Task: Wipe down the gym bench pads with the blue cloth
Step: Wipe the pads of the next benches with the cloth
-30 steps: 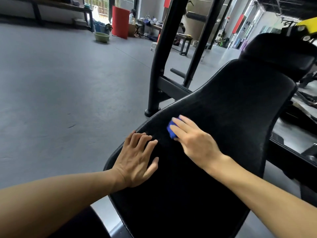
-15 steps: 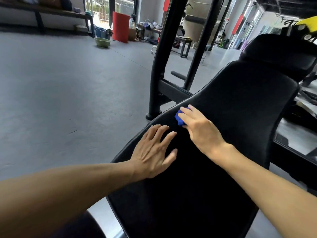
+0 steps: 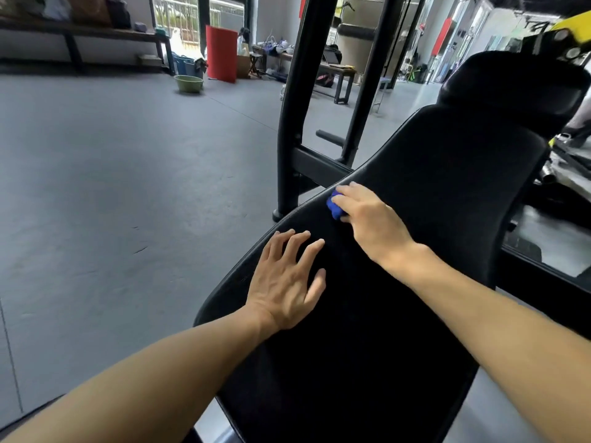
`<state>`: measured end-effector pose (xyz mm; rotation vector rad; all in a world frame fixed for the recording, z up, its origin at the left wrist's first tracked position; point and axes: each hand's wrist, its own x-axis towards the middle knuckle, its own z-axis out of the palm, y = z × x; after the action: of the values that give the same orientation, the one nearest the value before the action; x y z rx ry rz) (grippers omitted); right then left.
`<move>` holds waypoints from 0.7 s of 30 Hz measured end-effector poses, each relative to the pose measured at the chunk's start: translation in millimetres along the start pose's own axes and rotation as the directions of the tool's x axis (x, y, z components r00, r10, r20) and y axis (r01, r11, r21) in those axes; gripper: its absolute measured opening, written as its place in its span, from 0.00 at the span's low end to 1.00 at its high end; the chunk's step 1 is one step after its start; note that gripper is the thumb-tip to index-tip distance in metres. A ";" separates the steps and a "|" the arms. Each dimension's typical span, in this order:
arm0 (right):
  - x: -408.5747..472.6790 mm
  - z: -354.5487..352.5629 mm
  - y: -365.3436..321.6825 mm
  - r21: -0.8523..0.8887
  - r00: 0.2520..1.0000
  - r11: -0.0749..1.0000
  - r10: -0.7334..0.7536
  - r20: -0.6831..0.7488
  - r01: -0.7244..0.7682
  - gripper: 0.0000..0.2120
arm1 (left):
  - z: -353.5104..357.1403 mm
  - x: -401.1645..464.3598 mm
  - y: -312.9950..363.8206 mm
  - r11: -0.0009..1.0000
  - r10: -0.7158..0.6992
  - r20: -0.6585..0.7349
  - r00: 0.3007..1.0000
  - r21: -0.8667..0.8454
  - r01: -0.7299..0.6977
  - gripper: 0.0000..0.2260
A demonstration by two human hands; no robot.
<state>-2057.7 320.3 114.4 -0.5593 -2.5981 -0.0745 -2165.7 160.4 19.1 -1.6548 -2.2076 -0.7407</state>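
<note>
Both hands [image 3: 326, 247] farther up bench pad [image 3: 431, 193].

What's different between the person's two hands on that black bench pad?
The right hand has a blue cloth bunched under its fingers; the left hand holds nothing. The left hand lies with fingers spread and fairly straight, while the right hand's fingers bend over the cloth. The right hand sits farther up the bench pad, by its left edge; the left hand is lower, nearer the person. Both are bare and rest on the same pad.
</note>
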 end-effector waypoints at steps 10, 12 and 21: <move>-41.2 0.1 9.1 0.015 0.997 0.999 -0.037 -0.065 0.038 0.20 | -2.1 2.1 1.5 0.997 0.012 0.015 1.000 0.071 -0.013 0.24; -71.4 -9.5 11.3 0.010 0.998 0.999 -0.037 -0.054 0.038 0.19 | -3.8 2.7 3.3 0.994 0.021 0.031 0.999 0.106 -0.024 0.25; -149.9 -40.8 -7.2 0.060 0.996 0.994 0.090 -0.015 -0.089 0.12 | -19.3 -20.9 15.1 0.992 -0.062 0.225 0.972 0.117 0.037 0.34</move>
<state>-1922.3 251.4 81.0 -0.6502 -2.5454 0.0278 -2146.6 136.1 27.9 -1.7093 -2.4054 -0.4471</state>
